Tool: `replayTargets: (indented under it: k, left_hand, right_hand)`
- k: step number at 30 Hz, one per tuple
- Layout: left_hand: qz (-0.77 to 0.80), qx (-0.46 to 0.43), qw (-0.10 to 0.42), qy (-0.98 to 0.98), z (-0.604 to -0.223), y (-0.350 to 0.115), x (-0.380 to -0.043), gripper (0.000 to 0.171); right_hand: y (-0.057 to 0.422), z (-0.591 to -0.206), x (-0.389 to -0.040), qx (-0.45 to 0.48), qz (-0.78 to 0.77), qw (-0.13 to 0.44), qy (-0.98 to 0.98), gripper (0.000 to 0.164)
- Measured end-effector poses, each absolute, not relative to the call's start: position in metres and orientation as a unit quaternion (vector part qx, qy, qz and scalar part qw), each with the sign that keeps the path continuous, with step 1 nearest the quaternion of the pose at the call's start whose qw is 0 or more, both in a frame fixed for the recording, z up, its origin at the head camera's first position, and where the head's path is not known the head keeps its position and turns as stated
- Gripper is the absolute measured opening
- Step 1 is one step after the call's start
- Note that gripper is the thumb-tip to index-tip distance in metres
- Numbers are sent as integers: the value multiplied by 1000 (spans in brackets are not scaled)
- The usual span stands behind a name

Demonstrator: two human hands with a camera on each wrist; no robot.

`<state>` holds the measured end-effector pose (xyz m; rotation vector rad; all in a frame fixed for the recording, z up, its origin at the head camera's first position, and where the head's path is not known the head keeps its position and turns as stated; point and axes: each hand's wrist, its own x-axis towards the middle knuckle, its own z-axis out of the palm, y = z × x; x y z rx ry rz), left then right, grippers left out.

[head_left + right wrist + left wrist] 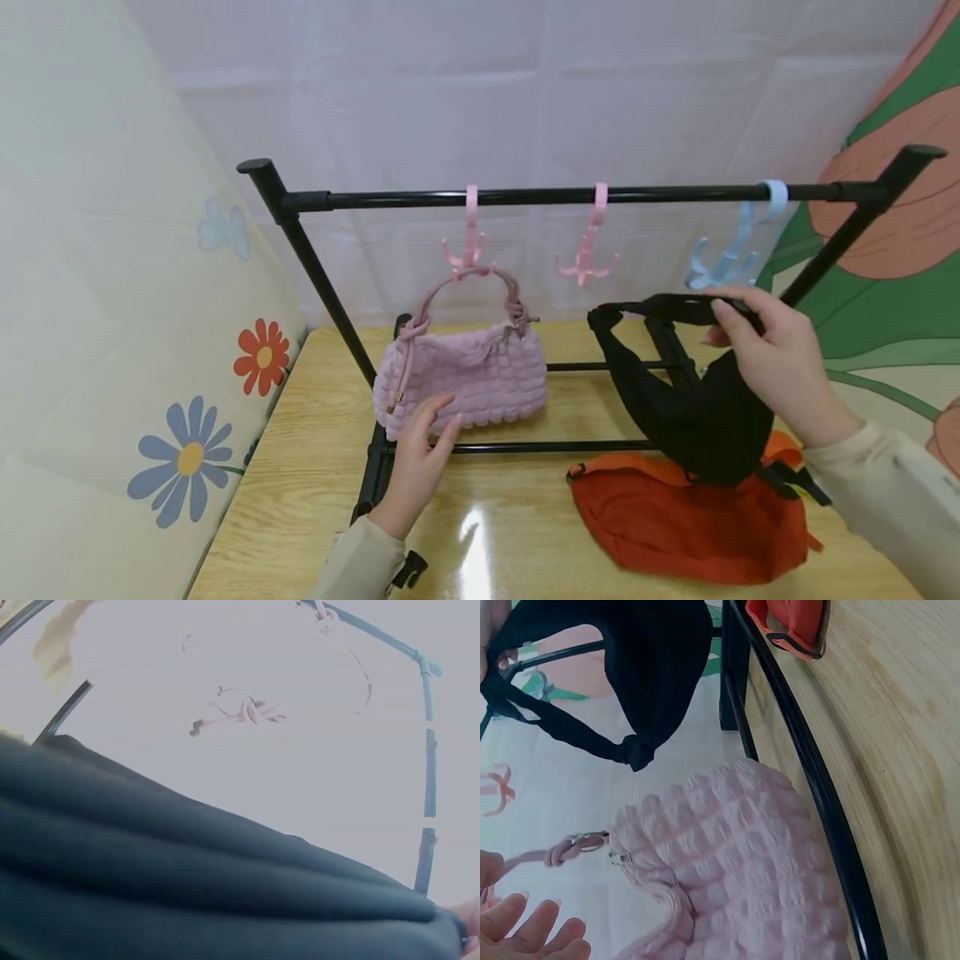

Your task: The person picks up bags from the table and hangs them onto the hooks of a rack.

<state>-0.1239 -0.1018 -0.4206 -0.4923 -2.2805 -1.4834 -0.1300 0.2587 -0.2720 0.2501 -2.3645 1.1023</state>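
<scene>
In the head view my right hand [783, 358] grips the strap of a black bag [701, 425], which hangs in the air below the blue hook [726, 258]. The bag's body fills much of the right wrist view. A lilac puffy handbag [487, 375] hangs by its handle from the left pink hook [471, 237]. In front of it is my left hand [422, 462], thumb and fingers apart with nothing between them. Its fingertips [532, 922] show beside the lilac bag in the left wrist view. An orange-red bag [690, 525] lies on the table under the black one.
A black rack bar [540, 197] carries the hooks; a middle pink hook [587, 242] holds no bag. Lower rack rails [525, 447] run across behind the hands. The wooden table [292, 467] extends left, with a black buckle [409, 570] near its front edge.
</scene>
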Motion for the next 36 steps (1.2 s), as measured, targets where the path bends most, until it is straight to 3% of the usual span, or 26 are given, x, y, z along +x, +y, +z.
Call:
replayTargets:
  k: [13, 18, 36]
  left_hand:
    - [-525, -216, 164, -807, -400, -84, -133, 33]
    - [-507, -242, 170, -810, -390, -74, -138, 33]
    - [-477, -321, 100, -812, -357, -37, -158, 48]
  right_hand:
    - [251, -261, -118, 86, 399, 229, -884, 18]
    - [245, -258, -113, 112, 390, 247, -880, 16]
    - [249, -254, -111, 170, 389, 252, -869, 14]
